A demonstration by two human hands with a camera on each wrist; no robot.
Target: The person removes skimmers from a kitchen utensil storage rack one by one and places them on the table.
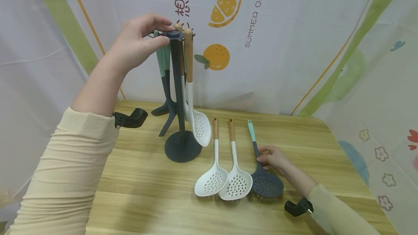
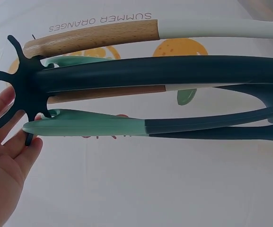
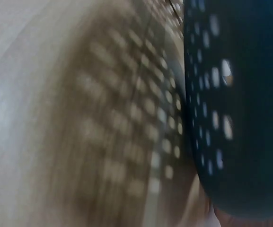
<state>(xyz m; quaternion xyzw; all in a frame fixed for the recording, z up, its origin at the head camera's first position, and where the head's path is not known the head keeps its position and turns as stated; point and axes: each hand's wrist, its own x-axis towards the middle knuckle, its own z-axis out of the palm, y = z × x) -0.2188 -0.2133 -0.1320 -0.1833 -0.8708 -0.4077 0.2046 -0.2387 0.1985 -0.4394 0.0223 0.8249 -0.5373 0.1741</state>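
Note:
My left hand (image 1: 138, 41) holds the hooked top of a dark rotating-style utensil stand (image 1: 176, 71), thumb in front and fingers behind. On the stand hang a white slotted spoon (image 1: 201, 130) with a wooden handle and dark utensils with green handles (image 1: 160, 61); some are partly hidden behind the pole. In the left wrist view, fingertips touch the hooks beside a green handle (image 2: 89, 126). My right hand (image 1: 275, 159) pinches the neck of a dark skimmer (image 1: 267, 186) with a green handle end. The right wrist view shows its perforated head (image 3: 245, 109) close up.
Two white skimmers (image 1: 212, 182) (image 1: 236, 186) with wooden handles lie side by side, left of the dark one, on the wood-grain table (image 1: 147, 191). The stand's round base (image 1: 177, 151) is behind them. A printed curtain (image 1: 271, 75) closes off the back.

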